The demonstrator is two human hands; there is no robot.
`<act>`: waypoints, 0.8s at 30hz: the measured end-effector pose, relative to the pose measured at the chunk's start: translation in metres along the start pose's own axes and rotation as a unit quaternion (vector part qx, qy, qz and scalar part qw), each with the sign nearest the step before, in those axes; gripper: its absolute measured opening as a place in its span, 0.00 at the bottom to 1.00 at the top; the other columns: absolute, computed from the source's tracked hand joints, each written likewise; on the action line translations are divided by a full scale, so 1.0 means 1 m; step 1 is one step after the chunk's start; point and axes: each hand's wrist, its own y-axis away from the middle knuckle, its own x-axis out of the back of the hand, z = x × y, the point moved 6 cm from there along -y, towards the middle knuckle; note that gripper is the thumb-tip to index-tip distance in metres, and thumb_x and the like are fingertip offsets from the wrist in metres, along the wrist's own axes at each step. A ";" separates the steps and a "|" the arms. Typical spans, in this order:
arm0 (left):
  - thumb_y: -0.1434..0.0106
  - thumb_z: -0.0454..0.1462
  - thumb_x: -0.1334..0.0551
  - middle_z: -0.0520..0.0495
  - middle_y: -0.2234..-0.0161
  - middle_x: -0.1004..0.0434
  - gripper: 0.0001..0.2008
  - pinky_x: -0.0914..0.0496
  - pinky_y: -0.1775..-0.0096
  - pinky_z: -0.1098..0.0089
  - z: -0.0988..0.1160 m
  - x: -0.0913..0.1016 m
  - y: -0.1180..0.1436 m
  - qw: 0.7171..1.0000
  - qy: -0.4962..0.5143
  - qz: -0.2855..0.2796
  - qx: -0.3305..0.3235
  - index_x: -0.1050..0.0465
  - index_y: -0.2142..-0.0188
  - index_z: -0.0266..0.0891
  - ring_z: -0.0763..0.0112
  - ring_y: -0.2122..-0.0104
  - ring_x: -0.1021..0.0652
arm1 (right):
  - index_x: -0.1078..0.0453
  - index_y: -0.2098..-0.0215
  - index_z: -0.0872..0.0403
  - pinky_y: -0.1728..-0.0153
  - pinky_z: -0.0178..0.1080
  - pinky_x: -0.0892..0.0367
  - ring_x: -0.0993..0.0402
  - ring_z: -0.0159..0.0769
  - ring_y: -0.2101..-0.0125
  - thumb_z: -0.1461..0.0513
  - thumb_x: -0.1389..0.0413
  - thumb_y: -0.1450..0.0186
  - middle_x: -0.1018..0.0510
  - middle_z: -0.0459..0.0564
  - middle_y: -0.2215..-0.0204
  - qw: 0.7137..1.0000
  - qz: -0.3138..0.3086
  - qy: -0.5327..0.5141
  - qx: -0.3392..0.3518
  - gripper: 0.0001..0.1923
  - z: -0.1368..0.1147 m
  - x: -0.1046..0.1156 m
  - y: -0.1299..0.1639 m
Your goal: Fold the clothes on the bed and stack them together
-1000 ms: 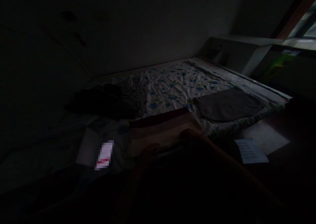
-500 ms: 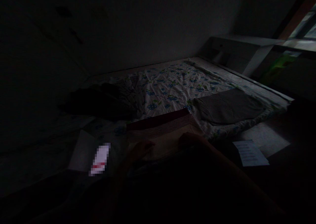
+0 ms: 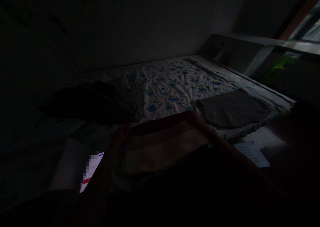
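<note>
A folded cloth (image 3: 160,148), beige with a dark red band along its far edge, lies in front of me near the bed's edge. My left hand (image 3: 122,133) is at the far left corner of this cloth, its fingers closed on the red edge. At the far right corner, my right hand (image 3: 194,118) grips the same edge; it is dim and slightly blurred. Beyond the cloth spreads a floral bedsheet (image 3: 172,83). Deep shadow hides the cloth's near side and most of my forearms.
A folded grey cloth (image 3: 235,108) lies on the right of the bed, a dark heap of fabric (image 3: 85,102) on the left. Left of my forearm are a lit phone (image 3: 92,168) and a pale flat sheet (image 3: 66,165). A printed paper (image 3: 252,153) is at lower right.
Both hands have moved from the cloth's beige near part out to the two far corners of its red edge. The view has shifted slightly, and my left forearm now partly covers the phone.
</note>
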 end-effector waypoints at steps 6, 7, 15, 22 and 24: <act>0.26 0.47 0.35 0.32 0.33 0.12 0.28 0.22 0.30 0.53 -0.013 -0.010 -0.004 0.999 0.021 -0.032 0.017 0.16 0.34 0.36 0.46 0.33 0.15 | 0.15 0.33 0.54 0.32 0.52 0.22 0.16 0.54 0.37 0.57 0.39 0.20 0.13 0.63 0.35 0.994 0.088 0.001 -0.060 0.22 0.067 0.006 -0.058; 0.26 0.47 0.35 0.32 0.34 0.12 0.28 0.21 0.31 0.53 -0.014 -0.011 -0.005 0.999 0.023 -0.035 0.021 0.17 0.34 0.36 0.46 0.34 0.14 | 0.16 0.32 0.56 0.33 0.51 0.22 0.15 0.54 0.37 0.58 0.39 0.20 0.13 0.65 0.35 0.995 0.066 0.004 -0.075 0.22 0.076 -0.004 -0.061; 0.28 0.50 0.29 0.35 0.43 0.07 0.20 0.19 0.36 0.52 -0.016 -0.008 -0.015 1.000 -0.017 -0.019 0.015 0.12 0.46 0.40 0.44 0.41 0.11 | 0.12 0.39 0.56 0.38 0.42 0.21 0.11 0.51 0.40 0.62 0.36 0.21 0.09 0.61 0.41 0.992 -0.057 0.066 -0.090 0.15 0.100 -0.037 -0.072; 0.23 0.41 0.34 0.34 0.42 0.08 0.14 0.18 0.38 0.55 -0.025 -0.006 -0.011 0.994 -0.091 -0.030 0.058 0.12 0.46 0.39 0.46 0.41 0.11 | 0.10 0.41 0.56 0.44 0.39 0.20 0.10 0.52 0.42 0.60 0.37 0.19 0.08 0.61 0.42 0.978 -0.041 0.143 -0.143 0.15 0.120 -0.016 -0.066; 0.22 0.39 0.37 0.31 0.40 0.10 0.16 0.19 0.36 0.50 -0.015 -0.011 -0.004 0.991 -0.128 -0.007 0.043 0.13 0.43 0.37 0.43 0.40 0.12 | 0.12 0.37 0.57 0.42 0.40 0.21 0.11 0.52 0.41 0.60 0.41 0.16 0.10 0.63 0.40 0.971 -0.066 0.172 -0.155 0.18 0.118 -0.024 -0.058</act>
